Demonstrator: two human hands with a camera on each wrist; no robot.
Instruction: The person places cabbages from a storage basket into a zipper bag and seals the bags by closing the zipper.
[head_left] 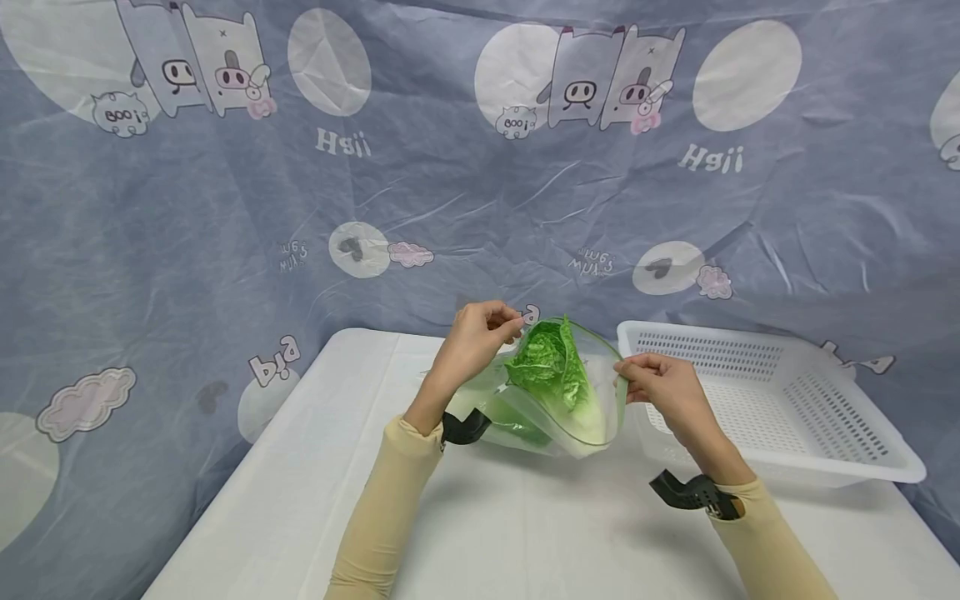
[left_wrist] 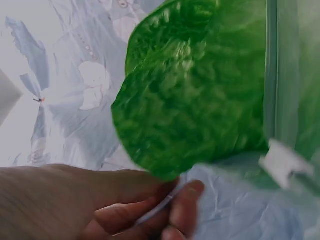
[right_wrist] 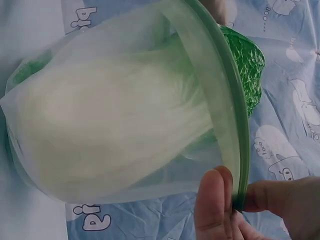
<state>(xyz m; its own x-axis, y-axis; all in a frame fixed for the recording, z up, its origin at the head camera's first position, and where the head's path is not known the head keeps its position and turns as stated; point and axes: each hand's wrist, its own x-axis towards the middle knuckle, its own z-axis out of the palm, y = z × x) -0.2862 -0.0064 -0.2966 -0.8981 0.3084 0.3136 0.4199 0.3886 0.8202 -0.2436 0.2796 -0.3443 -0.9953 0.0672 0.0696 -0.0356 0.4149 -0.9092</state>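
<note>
A Chinese cabbage [head_left: 592,408] sits inside a clear zip bag [right_wrist: 235,95] with a green-edged mouth. Its leafy green top [left_wrist: 185,95] pokes out of the opening, while the pale base shows blurred through the plastic. At the left side of the mouth, my left hand [head_left: 480,333] pinches the bag's edge between thumb and fingers. My right hand [head_left: 663,383] holds the opposite side of the rim, thumb on one face and fingers on the other. A white zip slider [left_wrist: 285,164] hangs on the bag's edge. Below the bag's mouth, a green patch [head_left: 517,421] shows through plastic; what it is I cannot tell.
A white perforated plastic basket [head_left: 817,467] stands on the right of the white table [head_left: 570,533], close to my right hand. A blue-grey printed cloth [head_left: 465,183] hangs behind the table. Black straps [head_left: 693,492] sit on both wrists.
</note>
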